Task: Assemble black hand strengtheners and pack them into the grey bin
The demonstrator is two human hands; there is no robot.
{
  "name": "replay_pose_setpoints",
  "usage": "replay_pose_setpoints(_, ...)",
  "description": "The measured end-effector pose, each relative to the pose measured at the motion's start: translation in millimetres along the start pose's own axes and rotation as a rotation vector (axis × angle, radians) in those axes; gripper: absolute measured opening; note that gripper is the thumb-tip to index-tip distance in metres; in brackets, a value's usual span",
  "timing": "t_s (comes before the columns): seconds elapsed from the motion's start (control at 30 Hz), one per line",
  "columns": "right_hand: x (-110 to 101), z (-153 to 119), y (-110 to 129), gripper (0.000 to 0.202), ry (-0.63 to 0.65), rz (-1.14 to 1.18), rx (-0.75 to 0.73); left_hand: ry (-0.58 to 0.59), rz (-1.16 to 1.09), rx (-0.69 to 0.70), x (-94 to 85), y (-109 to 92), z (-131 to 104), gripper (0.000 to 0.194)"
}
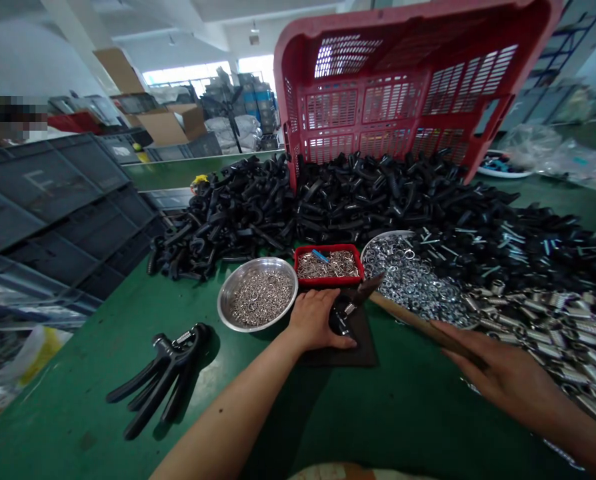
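Observation:
My left hand is closed on a black part with a metal spring, which lies on a dark square pad; much of the part is hidden under the fingers. My right hand is wrapped round the wooden handle of a hammer. The dark hammer head is just above the part, at the back of the pad; whether the two touch is unclear. Behind the pad stand a steel bowl of small rings and a red tray of small metal pins with a blue item in it.
Black handles are heaped across the back under a tipped red crate. Metal rings and springs lie at the right. Assembled black grips rest at the left front, near stacked grey bins. A person is partly visible far left.

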State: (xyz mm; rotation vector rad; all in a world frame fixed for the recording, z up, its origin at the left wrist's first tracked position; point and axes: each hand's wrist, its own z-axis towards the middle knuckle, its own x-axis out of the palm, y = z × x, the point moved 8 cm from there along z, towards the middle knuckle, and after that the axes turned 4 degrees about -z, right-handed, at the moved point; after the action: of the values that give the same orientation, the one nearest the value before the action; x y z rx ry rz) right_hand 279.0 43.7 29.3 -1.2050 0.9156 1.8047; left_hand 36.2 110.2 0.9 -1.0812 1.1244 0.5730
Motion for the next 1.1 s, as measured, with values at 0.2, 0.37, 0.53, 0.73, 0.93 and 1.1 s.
replay_pose_setpoints(0.2,-13.3,20.7,-77.8,0.049,0.048,-0.013,0.219,-0.138,0.129,-0.076,-5.6,-5.8,-21.0,0.090)
replay_pose_setpoints(0.37,-12.7,43.9,-112.6,0.035,-0.039,-0.222,0.105,-0.092,0.166,-0.145,9.3,-10.1,-37.9,0.072)
replay_pose_setpoints(0.53,-2.9,75.4,-17.4,0.031,-0.160,-0.301,-0.115,-0.025,0.168,-0.091,5.9,-13.8,-29.6,0.067)
replay_pose_setpoints(0.73,39.6,106.4,94.3,0.029,0.105,0.363,-0.425,0.141,-0.255,-0.080,-31.7,-8.3,-16.8,0.054)
replay_pose_setpoints(0.93,68.7,121.8,56.7,0.026,0.324,0.687,-0.058,0.419,-0.705,-0.386,-1.8,17.8,-4.6,0.077)
replay_pose_setpoints(1.1,79.9,125.6,58.7,0.020,0.267,0.515,-0.061,0.132,-0.021,-0.327,-12.1,22.2,7.5,0.050)
